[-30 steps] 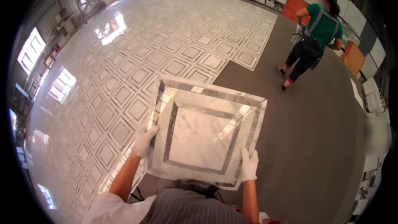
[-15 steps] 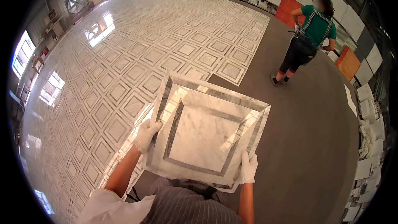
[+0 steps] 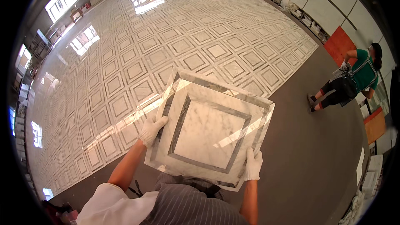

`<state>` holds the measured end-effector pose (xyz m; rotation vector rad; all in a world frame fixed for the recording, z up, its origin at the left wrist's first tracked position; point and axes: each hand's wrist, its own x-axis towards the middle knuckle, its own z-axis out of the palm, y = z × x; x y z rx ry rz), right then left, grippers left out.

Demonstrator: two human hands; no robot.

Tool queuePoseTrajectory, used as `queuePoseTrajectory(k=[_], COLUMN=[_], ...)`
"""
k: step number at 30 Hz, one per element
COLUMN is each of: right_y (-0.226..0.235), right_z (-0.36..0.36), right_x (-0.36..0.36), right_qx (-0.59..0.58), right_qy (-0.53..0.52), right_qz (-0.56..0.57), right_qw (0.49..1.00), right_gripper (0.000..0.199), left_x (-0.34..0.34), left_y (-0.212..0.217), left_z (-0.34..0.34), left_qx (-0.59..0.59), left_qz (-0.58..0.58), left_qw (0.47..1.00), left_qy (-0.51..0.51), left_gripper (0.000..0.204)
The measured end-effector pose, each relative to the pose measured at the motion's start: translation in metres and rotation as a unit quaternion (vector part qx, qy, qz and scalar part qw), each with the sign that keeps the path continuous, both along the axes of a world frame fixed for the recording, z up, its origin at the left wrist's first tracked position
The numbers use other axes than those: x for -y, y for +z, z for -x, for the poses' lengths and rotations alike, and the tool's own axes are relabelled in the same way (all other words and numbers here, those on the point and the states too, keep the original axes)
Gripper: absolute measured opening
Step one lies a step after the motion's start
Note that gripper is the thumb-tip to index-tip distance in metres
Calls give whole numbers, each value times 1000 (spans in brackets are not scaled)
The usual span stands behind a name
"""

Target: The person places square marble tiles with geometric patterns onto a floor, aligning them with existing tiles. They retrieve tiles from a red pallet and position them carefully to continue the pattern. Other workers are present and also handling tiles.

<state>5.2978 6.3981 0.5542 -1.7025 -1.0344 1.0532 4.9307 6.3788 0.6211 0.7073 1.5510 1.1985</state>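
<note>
Between my two hands I carry a large square marble tile [image 3: 211, 135], white with grey veins and darker grey inlaid bands. It is tilted in front of my body, and light glints off its polished face. My left hand [image 3: 153, 131], in a white knit glove, grips the left edge with the thumb over the top. On the right edge, my gloved right hand [image 3: 253, 165] is closed round the border near the lower corner. The fingers of both hands under the tile are hidden.
A wide floor of laid marble tiles [image 3: 112, 81] with the same square pattern spreads ahead and to the left. Bare grey floor [image 3: 298, 141] runs along the right. A person [image 3: 354, 75] in a green top stands there, near a red board [image 3: 341, 46] and an orange board [image 3: 375, 126].
My view has swung left, so the laid floor and the other person now appear further right. The tile stays held in both hands, close to my body.
</note>
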Motion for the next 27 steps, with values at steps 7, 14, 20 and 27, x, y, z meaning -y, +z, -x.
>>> queuePoseTrajectory(k=[7,14,20,27], right_y=[-16,-39,-65,-124], right_z=[-20,-23,-22,-37], right_x=[-145,-319,-414,-527], right_qx=[23,89,70,167], right_qy=[65,91,91,189], right_qz=[72,74,176,223], right_qw=[995,989,978,941], right_gripper=[36,38,40,47], left_x=[-93,-240,-343,-407], left_y=[-24,-109,-126,-194], left_z=[-28,-15,-26,-35], left_qx=[22,47,76,76], left_qz=[82,100,172,284], left_qw=[992,988,975,946], left_qy=[98,104,118,137], left_gripper=[39,37,37,44])
